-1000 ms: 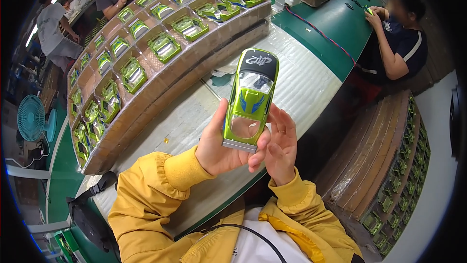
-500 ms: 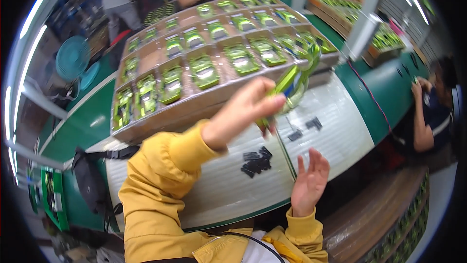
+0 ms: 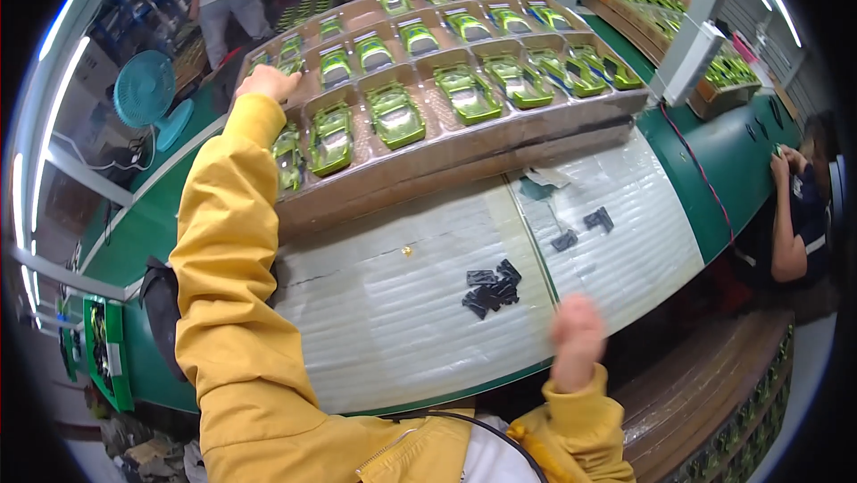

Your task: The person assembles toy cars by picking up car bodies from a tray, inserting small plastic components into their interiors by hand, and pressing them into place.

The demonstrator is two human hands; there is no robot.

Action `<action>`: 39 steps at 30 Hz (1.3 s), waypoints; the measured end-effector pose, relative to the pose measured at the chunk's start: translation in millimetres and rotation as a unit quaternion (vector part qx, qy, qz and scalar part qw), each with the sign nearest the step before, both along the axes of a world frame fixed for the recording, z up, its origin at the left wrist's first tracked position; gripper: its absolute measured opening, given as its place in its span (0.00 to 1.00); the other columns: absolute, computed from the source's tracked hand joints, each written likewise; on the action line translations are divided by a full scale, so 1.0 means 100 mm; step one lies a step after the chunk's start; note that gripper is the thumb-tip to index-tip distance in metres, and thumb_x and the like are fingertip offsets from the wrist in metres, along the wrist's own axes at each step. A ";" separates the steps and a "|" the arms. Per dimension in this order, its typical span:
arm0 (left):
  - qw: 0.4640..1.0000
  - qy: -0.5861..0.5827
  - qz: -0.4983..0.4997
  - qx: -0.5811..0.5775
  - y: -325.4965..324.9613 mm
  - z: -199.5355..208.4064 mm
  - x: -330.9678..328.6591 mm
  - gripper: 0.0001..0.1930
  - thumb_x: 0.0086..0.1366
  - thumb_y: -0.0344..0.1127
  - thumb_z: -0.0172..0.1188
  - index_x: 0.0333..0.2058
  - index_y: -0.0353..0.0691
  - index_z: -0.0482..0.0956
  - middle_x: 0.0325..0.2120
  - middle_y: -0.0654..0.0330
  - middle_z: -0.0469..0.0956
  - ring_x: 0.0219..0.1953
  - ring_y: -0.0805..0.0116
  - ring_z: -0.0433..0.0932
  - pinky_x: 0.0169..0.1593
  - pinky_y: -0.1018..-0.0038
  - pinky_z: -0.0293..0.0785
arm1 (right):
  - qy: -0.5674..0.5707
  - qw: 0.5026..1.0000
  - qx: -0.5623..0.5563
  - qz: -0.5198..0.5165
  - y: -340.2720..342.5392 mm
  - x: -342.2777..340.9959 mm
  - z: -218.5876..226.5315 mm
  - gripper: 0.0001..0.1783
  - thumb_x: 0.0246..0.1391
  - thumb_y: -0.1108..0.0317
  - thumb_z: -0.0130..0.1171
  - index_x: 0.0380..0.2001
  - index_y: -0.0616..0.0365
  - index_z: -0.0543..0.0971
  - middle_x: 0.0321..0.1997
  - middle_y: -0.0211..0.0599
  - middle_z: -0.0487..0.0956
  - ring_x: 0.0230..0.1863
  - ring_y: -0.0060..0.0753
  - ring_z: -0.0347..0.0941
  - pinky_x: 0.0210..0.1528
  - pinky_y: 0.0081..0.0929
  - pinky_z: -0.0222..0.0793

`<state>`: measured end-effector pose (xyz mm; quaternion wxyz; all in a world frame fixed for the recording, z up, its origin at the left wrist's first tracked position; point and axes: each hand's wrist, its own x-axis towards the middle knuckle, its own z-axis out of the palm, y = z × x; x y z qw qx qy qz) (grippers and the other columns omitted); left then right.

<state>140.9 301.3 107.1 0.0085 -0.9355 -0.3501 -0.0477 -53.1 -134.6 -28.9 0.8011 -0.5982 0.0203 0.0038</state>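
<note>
My left hand [image 3: 268, 83] reaches over the far left part of a compartmented tray [image 3: 464, 162]. Its fingers look curled downward, and whatever is in them is hidden behind the hand. Green plastic car-body shells fill most compartments, such as one shell [image 3: 395, 115] in the front row. Low at the right, my right hand [image 3: 578, 340] hovers near the front edge of the white work mat [image 3: 393, 322]; motion blur hides its fingers. Left of it on the mat lies a pile of small black pieces [image 3: 491, 288]. Two more black pieces [image 3: 598, 219] lie farther right.
A teal fan [image 3: 145, 90] stands at the far left, near a green crate [image 3: 107, 353]. A white post [image 3: 687, 63] rises behind the tray's right end. Another shell tray [image 3: 625, 1] is behind it. Co-workers sit across and at the right [image 3: 790, 224].
My left hand has swung from beside a green shell near the tray's right front to the tray's far left. My right hand, earlier spread, is now blurred. The view has shifted.
</note>
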 end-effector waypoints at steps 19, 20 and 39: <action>0.984 -0.129 -0.076 -0.095 -0.46 -0.47 0.87 0.32 0.47 0.43 0.59 0.47 0.31 0.59 0.43 0.45 0.70 0.47 0.51 0.70 0.49 0.64 0.66 | -0.160 0.936 -0.308 -0.058 0.05 -0.04 0.01 0.20 0.44 0.73 0.55 0.08 0.61 0.57 0.07 0.33 0.52 0.10 0.24 0.45 0.13 0.25 0.43; 0.982 -0.142 -0.071 -0.103 -0.36 -0.49 0.83 0.32 0.46 0.40 0.59 0.47 0.31 0.58 0.43 0.42 0.69 0.47 0.50 0.69 0.50 0.63 0.66 | -0.161 0.935 -0.308 -0.069 0.07 -0.04 0.00 0.20 0.44 0.73 0.55 0.08 0.61 0.57 0.07 0.33 0.52 0.10 0.24 0.45 0.13 0.25 0.43; 0.374 -0.451 -0.699 -0.410 -3.18 -0.90 -1.45 0.36 0.39 0.24 0.66 0.49 0.39 0.60 0.43 0.52 0.66 0.45 0.56 0.67 0.47 0.66 0.65 | 0.079 0.891 0.431 0.122 0.19 -0.15 0.34 0.44 0.46 0.38 0.47 0.58 0.55 0.51 0.59 0.36 0.56 0.60 0.34 0.53 0.59 0.35 0.50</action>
